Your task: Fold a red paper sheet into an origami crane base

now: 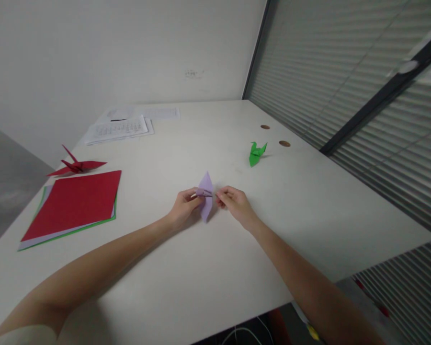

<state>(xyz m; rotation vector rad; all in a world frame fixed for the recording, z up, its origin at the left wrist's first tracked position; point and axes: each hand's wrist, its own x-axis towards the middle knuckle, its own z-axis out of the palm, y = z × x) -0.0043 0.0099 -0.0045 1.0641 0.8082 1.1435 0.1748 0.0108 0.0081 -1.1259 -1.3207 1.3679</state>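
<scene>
A light purple origami crane [206,210], its two wings pointing away from and toward me, is held just above the white table. My left hand [185,205] pinches its folded middle from the left side. To the right, my right hand [234,202] is closed, with thumb and forefinger pressed together at the crane's narrow folded points. Whether a paper tip lies between those right fingertips is too small to tell.
A green origami crane [255,154] stands at the right, near two round table holes. On the left, a red origami crane [77,166] sits behind a stack of red, purple and green paper sheets [79,201]. Printed papers [120,128] lie farther back, and window blinds [330,72] line the right side.
</scene>
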